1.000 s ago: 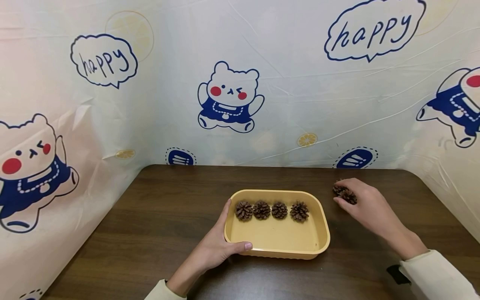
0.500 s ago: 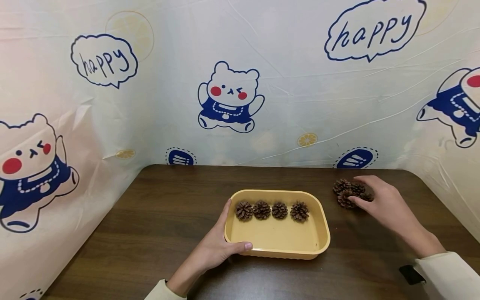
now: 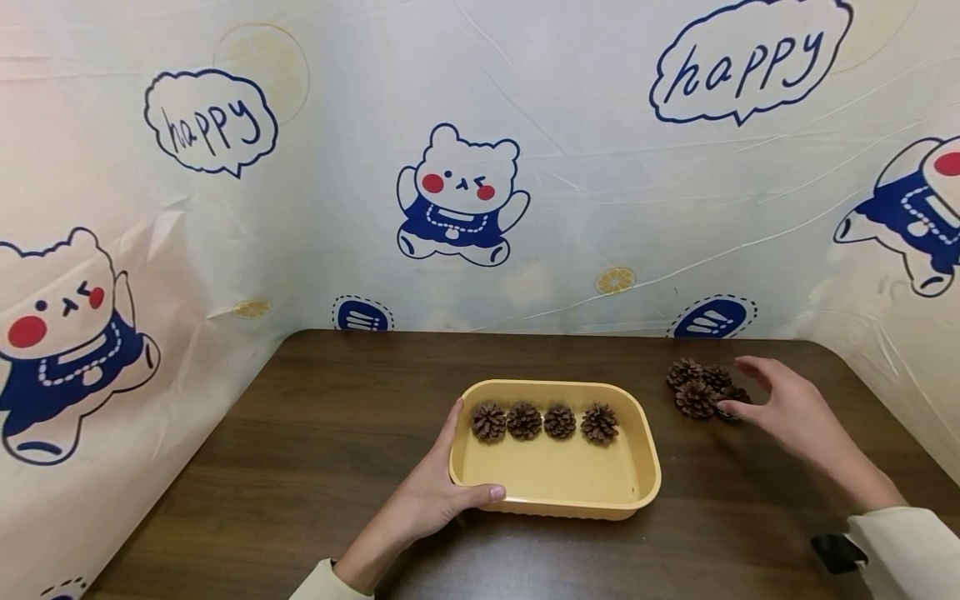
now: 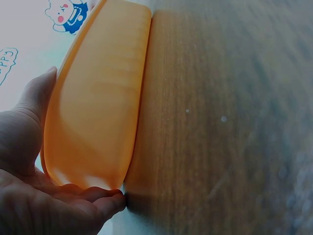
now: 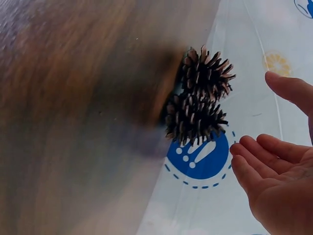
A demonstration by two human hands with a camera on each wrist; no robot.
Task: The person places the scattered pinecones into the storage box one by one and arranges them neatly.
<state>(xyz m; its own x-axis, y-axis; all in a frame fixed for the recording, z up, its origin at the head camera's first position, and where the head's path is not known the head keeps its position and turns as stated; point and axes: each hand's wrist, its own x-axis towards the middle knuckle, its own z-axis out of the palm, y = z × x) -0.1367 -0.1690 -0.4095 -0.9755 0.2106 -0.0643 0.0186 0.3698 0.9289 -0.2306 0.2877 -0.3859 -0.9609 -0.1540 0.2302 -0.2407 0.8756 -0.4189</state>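
A yellow plastic tray (image 3: 570,507) sits on the table in the head view, with several brown pine cones (image 3: 523,421) in a row along its far side. My left hand (image 3: 431,492) grips the tray's left end, thumb over the near rim; the left wrist view shows the fingers (image 4: 105,205) curled at the tray's outer wall (image 4: 98,98). To the right of the tray lies a cluster of several pine cones (image 3: 696,400). My right hand (image 3: 795,412) is at the cluster's right side, thumb and fingers spread apart and holding nothing. Its palm faces the pine cones (image 5: 195,120) in the right wrist view.
The dark wooden table (image 3: 337,417) ends at a back edge just behind the loose cones. A printed cloth (image 3: 570,167) with bears and lettering hangs behind and at both sides. A black object (image 3: 838,553) shows at the right sleeve.
My right hand has drawn back to the right from the loose pine cones, which it partly covered before. The left hand, the tray and the row of cones have stayed put.
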